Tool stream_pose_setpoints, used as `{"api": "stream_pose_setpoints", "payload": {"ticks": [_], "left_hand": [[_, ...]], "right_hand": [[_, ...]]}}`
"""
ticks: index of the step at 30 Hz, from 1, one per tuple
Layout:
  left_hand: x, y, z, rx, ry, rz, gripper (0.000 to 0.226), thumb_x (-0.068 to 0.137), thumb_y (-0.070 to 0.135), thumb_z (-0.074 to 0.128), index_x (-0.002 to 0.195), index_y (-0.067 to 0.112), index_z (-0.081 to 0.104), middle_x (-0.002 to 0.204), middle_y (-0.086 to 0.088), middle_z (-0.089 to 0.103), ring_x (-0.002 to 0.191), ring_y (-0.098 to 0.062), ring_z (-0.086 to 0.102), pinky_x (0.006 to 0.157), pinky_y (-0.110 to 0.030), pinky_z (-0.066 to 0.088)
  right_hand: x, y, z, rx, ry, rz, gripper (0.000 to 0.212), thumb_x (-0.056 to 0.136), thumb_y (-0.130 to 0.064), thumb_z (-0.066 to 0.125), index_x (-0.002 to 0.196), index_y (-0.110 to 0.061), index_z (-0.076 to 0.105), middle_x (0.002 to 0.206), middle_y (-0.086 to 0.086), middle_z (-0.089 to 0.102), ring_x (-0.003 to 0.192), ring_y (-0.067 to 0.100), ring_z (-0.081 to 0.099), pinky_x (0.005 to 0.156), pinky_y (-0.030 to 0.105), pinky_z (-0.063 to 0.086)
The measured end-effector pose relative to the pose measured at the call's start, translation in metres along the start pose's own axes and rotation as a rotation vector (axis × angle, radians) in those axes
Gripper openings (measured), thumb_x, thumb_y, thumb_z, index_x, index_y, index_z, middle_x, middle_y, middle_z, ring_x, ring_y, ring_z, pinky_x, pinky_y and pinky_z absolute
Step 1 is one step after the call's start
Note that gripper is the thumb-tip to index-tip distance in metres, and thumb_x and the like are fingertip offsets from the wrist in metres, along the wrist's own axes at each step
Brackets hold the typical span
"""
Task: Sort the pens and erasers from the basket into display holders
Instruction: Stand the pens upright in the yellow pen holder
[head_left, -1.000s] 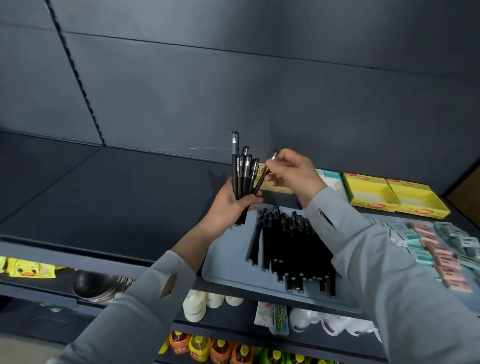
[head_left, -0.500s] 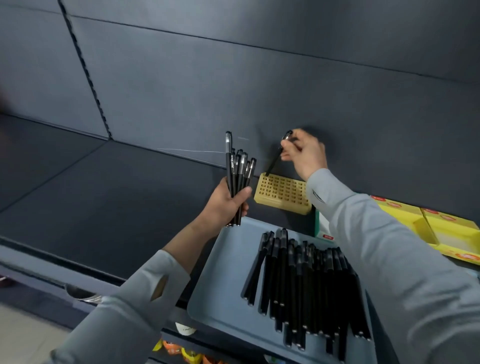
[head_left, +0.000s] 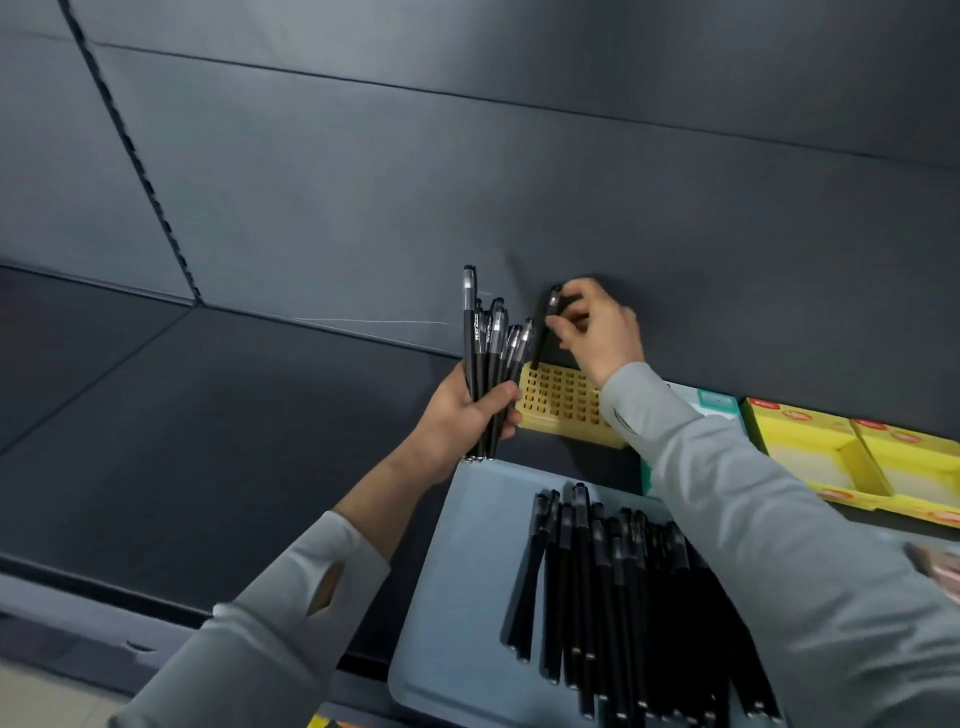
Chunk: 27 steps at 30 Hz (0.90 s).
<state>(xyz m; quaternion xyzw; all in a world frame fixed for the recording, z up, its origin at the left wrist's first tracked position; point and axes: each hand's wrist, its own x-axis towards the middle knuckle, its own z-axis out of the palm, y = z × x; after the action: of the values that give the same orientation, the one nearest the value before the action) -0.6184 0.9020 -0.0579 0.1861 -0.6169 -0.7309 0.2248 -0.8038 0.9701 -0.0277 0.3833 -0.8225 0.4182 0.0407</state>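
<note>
Right hand (head_left: 597, 327) pinches single black pen (head_left: 543, 332), steeper than 0.5 s ago, tip at yellow grid holder's (head_left: 563, 402) far-left corner. Left hand (head_left: 462, 415) grips pen bundle (head_left: 488, 343).

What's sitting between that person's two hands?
Head view: the yellow holder, one pen at its corner, lies between left hand and right hand.

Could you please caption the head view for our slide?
The right hand pinches a black pen, tip at the yellow grid holder, while the left hand grips a bundle of pens.

A black pen (head_left: 543, 332) leans, tip at the far-left corner of the yellow holder (head_left: 563, 402)
</note>
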Motion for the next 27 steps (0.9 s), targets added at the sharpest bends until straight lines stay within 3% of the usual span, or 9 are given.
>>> {"api": "stream_pose_setpoints", "payload": {"ticks": [3, 7, 10, 13, 15, 18, 23, 27], "left_hand": [[0.007, 0.0, 0.005, -0.044, -0.014, -0.017, 0.025, 0.095, 0.009, 0.057, 0.116, -0.002, 0.049, 0.089, -0.008, 0.065, 0.071, -0.014, 0.066, 0.067, -0.027, 0.057], [0.014, 0.0, 0.015, -0.08, -0.027, -0.022, 0.02, 0.096, 0.008, 0.056, 0.115, 0.002, 0.053, 0.088, -0.005, 0.067, 0.072, -0.013, 0.068, 0.067, -0.027, 0.059], [0.017, -0.003, 0.019, -0.083, -0.04, -0.034, 0.021, 0.096, 0.008, 0.056, 0.116, 0.003, 0.054, 0.091, -0.007, 0.068, 0.076, -0.016, 0.069, 0.068, -0.028, 0.059], [0.022, -0.009, 0.017, -0.059, -0.013, -0.056, 0.021, 0.096, 0.008, 0.056, 0.117, 0.002, 0.054, 0.101, -0.014, 0.07, 0.082, -0.021, 0.071, 0.069, -0.03, 0.059], [0.025, -0.012, 0.013, -0.039, 0.041, -0.075, 0.021, 0.096, 0.008, 0.057, 0.115, 0.001, 0.052, 0.1, -0.015, 0.069, 0.078, -0.02, 0.071, 0.069, -0.03, 0.059], [0.028, -0.014, 0.006, -0.026, 0.129, -0.085, 0.015, 0.094, 0.006, 0.059, 0.107, 0.003, 0.053, 0.088, -0.01, 0.065, 0.067, -0.013, 0.066, 0.065, -0.027, 0.059], [0.032, -0.013, 0.005, -0.047, 0.17, -0.06, 0.008, 0.093, 0.006, 0.061, 0.095, 0.011, 0.055, 0.076, -0.004, 0.064, 0.062, -0.009, 0.062, 0.067, -0.031, 0.058], [0.037, -0.013, 0.0, -0.053, 0.177, -0.059, 0.01, 0.092, 0.008, 0.062, 0.094, 0.014, 0.055, 0.077, -0.003, 0.061, 0.068, -0.011, 0.062, 0.072, -0.033, 0.058]], "right_hand": [[-0.013, -0.014, -0.013, -0.013, 0.138, -0.069, 0.012, 0.088, -0.026, 0.066, 0.097, -0.018, 0.061, 0.08, -0.005, 0.063, 0.075, 0.016, 0.062, 0.073, 0.03, 0.049], [-0.03, -0.03, -0.024, 0.329, -0.175, 0.184, 0.024, 0.091, -0.041, 0.062, 0.08, -0.02, 0.068, 0.07, -0.005, 0.067, 0.066, 0.011, 0.064, 0.061, 0.025, 0.05], [-0.038, -0.026, -0.025, 0.461, -0.287, 0.221, 0.019, 0.089, -0.026, 0.069, 0.077, -0.012, 0.066, 0.066, 0.002, 0.064, 0.064, 0.019, 0.058, 0.058, 0.023, 0.049], [-0.035, -0.02, -0.03, 0.531, -0.211, 0.266, 0.017, 0.092, -0.013, 0.064, 0.076, -0.007, 0.061, 0.062, 0.002, 0.063, 0.057, 0.012, 0.061, 0.053, 0.021, 0.049], [-0.025, -0.012, -0.038, 0.513, -0.036, 0.289, 0.018, 0.095, -0.015, 0.06, 0.077, -0.009, 0.061, 0.065, 0.001, 0.066, 0.059, 0.012, 0.066, 0.058, 0.028, 0.053], [-0.01, 0.0, -0.041, 0.285, 0.152, 0.197, 0.015, 0.095, -0.021, 0.058, 0.081, -0.016, 0.06, 0.07, -0.002, 0.069, 0.062, 0.015, 0.07, 0.073, 0.038, 0.059], [-0.006, 0.0, -0.018, 0.106, 0.139, 0.059, 0.015, 0.095, -0.028, 0.057, 0.09, -0.014, 0.061, 0.076, -0.003, 0.07, 0.065, 0.011, 0.07, 0.083, 0.042, 0.057], [-0.001, 0.009, -0.006, 0.052, 0.083, 0.038, 0.015, 0.094, -0.031, 0.057, 0.085, -0.02, 0.058, 0.075, -0.005, 0.07, 0.066, 0.012, 0.07, 0.082, 0.044, 0.057]]}}
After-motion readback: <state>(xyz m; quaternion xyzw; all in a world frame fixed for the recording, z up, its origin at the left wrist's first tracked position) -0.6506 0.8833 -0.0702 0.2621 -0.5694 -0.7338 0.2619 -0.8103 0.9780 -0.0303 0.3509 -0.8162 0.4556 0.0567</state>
